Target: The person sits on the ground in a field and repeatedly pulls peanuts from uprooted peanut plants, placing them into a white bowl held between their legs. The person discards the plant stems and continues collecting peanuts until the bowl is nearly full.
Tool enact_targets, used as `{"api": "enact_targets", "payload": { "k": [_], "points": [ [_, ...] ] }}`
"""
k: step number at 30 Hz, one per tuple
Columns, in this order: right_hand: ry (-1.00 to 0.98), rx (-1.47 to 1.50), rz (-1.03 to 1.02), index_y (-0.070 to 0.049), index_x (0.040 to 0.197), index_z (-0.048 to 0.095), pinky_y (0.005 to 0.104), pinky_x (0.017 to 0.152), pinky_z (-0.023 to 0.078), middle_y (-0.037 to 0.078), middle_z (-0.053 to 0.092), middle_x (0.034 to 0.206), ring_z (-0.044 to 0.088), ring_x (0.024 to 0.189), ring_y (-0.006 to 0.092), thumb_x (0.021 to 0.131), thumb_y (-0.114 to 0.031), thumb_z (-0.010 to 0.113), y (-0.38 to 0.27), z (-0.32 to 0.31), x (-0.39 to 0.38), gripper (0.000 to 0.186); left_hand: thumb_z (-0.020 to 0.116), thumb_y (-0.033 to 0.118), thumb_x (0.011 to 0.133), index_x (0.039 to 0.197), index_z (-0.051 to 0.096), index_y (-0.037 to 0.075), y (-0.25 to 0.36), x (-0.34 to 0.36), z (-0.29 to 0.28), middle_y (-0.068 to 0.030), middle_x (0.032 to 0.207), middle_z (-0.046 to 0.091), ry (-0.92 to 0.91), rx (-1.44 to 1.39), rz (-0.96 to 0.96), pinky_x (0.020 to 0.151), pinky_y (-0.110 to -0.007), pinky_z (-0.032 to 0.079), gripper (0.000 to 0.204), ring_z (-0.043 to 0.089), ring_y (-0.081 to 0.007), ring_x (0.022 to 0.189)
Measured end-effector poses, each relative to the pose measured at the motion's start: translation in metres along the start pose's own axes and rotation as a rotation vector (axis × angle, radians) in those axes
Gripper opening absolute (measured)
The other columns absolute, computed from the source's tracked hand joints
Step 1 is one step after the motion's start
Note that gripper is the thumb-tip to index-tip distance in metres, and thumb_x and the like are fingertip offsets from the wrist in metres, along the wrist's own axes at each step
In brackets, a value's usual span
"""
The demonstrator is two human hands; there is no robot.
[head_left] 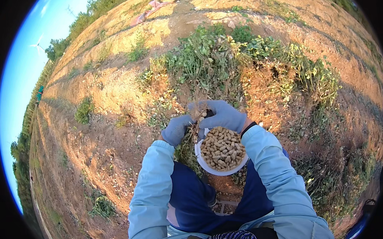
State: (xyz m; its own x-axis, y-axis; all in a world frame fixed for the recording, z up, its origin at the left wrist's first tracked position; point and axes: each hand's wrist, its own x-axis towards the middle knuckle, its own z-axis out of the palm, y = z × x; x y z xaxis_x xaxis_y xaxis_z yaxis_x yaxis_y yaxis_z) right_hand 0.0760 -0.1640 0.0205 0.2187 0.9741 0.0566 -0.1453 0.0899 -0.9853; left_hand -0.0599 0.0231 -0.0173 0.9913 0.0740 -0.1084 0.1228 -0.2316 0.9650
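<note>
In grey-blue gloves, both my hands meet over the near side of a heap of pulled plants. My left hand [177,129] is closed around a peanut plant [195,128], whose dry roots and pods stick up between the hands. From the other side my right hand [223,115] closes on the root end of the same plant; its fingertips are partly hidden among the roots. Just below, a white bucket [221,173] stands between my knees, well filled with pale peanuts [222,149]. My right wrist covers part of its rim.
Green, leafy pulled plants [204,62] lie heaped ahead, with more at right [316,79] and lower right [337,182]. Dry ridged soil [103,143] spreads left. A pinkish sack [150,12] lies far off. Under me shows part of a grey slatted thing [223,207].
</note>
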Motion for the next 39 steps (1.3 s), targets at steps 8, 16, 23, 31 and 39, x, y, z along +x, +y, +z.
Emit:
{"api": "enact_targets", "payload": {
  "k": [8, 16, 23, 31, 39],
  "points": [
    [0.264, 0.042, 0.005, 0.000, 0.102, 0.057, 0.0239, 0.050, 0.045, 0.006, 0.065, 0.072, 0.057, 0.057, 0.0095, 0.080, -0.011, 0.067, -0.008, 0.022, 0.002, 0.027, 0.046, 0.018, 0.093, 0.093, 0.062, 0.002, 0.032, 0.000, 0.003, -0.0080, 0.084, 0.064, 0.042, -0.461, -0.239, 0.071, -0.028, 0.047, 0.022, 0.059, -0.0133, 0.078],
    [0.515, -0.214, -0.002, -0.001, 0.084, 0.053, 0.0256, 0.046, 0.045, 0.009, 0.063, 0.066, 0.056, 0.050, 0.0105, 0.077, -0.021, 0.072, 0.004, 0.028, 0.006, 0.029, 0.048, 0.027, 0.093, 0.091, 0.063, 0.001, 0.023, 0.011, 0.007, -0.0033, 0.083, 0.062, 0.216, -0.273, -0.255, 0.069, -0.026, 0.043, 0.029, 0.053, -0.0096, 0.078],
    [0.542, -0.287, 0.073, -0.001, 0.082, 0.055, 0.0278, 0.054, 0.048, 0.010, 0.062, 0.068, 0.058, 0.057, 0.0135, 0.071, -0.028, 0.075, 0.011, 0.021, 0.004, 0.035, 0.053, 0.027, 0.091, 0.083, 0.064, -0.004, 0.036, 0.012, 0.017, 0.0007, 0.070, 0.056, 0.312, 0.108, -0.151, 0.063, -0.027, 0.040, 0.033, 0.047, -0.0073, 0.068],
    [0.466, -0.480, 0.040, -0.001, 0.083, 0.057, 0.0341, 0.066, 0.049, 0.013, 0.063, 0.073, 0.062, 0.069, 0.0249, 0.069, -0.036, 0.072, 0.019, 0.006, 0.005, 0.041, 0.054, 0.026, 0.089, 0.078, 0.062, -0.003, 0.041, 0.011, 0.021, -0.0012, 0.060, 0.052, 0.318, 0.280, -0.114, 0.056, -0.032, 0.040, 0.032, 0.048, -0.0103, 0.059],
    [0.344, -1.043, 0.301, -0.011, 0.095, 0.065, 0.0388, 0.077, 0.049, 0.015, 0.065, 0.087, 0.063, 0.085, 0.0309, 0.074, -0.044, 0.067, 0.009, -0.008, -0.011, 0.039, 0.053, 0.038, 0.089, 0.077, 0.060, -0.001, 0.043, -0.001, 0.011, -0.0174, 0.064, 0.056, 0.406, 0.669, -0.065, 0.060, -0.040, 0.044, 0.042, 0.056, -0.0284, 0.062]
  ]
}}
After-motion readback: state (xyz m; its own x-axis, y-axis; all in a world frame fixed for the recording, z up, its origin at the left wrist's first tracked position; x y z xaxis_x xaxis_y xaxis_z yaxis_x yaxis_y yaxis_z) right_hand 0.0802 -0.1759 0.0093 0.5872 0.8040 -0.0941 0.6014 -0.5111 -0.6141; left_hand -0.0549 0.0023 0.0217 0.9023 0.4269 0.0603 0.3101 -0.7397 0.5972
